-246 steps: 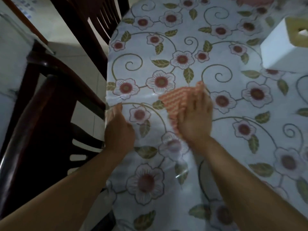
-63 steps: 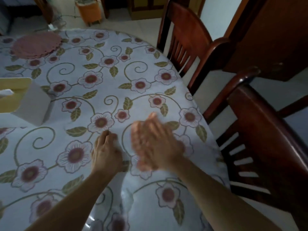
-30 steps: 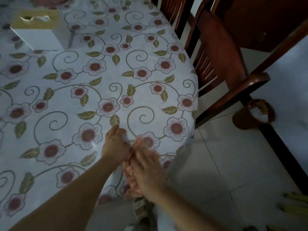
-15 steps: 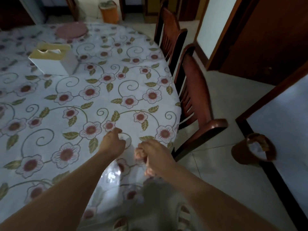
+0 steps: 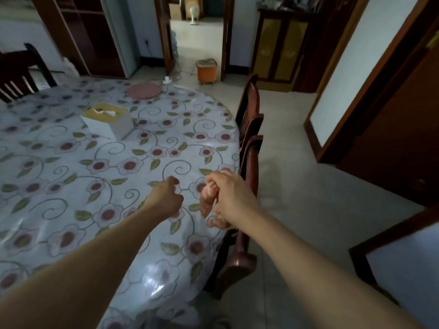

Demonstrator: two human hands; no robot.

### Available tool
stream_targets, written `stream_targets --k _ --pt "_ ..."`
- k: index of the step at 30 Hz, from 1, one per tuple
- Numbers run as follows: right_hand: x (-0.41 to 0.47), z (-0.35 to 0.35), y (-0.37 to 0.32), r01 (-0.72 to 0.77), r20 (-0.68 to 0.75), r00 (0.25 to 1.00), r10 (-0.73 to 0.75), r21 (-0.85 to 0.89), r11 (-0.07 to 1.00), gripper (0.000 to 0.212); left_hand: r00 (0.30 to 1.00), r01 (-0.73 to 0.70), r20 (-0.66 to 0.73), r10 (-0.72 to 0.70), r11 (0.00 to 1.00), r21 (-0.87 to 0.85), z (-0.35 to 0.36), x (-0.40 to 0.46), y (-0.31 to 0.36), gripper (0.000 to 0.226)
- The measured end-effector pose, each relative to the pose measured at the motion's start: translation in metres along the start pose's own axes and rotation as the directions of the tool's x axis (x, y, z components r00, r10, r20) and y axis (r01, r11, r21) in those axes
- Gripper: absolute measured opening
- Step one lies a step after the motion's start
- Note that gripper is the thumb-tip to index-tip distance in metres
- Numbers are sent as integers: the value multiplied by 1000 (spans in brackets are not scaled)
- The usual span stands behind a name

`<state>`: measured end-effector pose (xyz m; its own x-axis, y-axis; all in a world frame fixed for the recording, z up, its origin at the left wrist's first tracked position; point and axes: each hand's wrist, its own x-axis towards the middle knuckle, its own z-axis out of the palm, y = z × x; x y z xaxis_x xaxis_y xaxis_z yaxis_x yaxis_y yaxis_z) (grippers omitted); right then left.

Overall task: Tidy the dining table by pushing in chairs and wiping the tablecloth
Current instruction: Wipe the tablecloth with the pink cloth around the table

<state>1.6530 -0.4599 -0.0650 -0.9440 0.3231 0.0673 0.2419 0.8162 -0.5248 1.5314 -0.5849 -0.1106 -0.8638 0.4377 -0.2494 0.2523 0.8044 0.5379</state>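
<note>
Right hand [image 5: 231,198] grips the bunched cloth [image 5: 209,201]; left hand [image 5: 166,198] curled, empty — respread cloth flat before wiping desk [image 5: 71,162].

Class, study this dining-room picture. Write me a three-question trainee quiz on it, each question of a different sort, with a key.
1. True or false: the tissue box stands on the floor.
2. Which hand holds the cloth? A) left hand B) right hand
3. Fill in: the pink round mat lies at the table's ____ edge, beyond the tissue box.

Key: 1 false, it stands on the tablecloth; 2 B; 3 far.
</note>
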Motion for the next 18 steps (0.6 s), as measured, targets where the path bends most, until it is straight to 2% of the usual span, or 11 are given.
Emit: stream_targets --k 6,10,12,15,18 --pt "63 -38 65 42 70 997 -41 -17 999 62 995 73 -65 -73 997 -11 5 73 49 52" --pt "116 -59 102 90 120 989 -88 -12 996 68 990 133 -44 -134 991 -30 17 124 85 54" --pt "143 -71 121 92 100 991 -94 25 995 67 986 155 -52 -158 986 -53 23 146 106 54" --pt "182 -87 143 118 45 991 -122 84 989 53 985 152 -76 -156 987 -60 27 172 135 52" --pt "225 -102 169 151 83 983 -162 124 981 51 980 167 -102 -170 985 -41 28 201 158 52"
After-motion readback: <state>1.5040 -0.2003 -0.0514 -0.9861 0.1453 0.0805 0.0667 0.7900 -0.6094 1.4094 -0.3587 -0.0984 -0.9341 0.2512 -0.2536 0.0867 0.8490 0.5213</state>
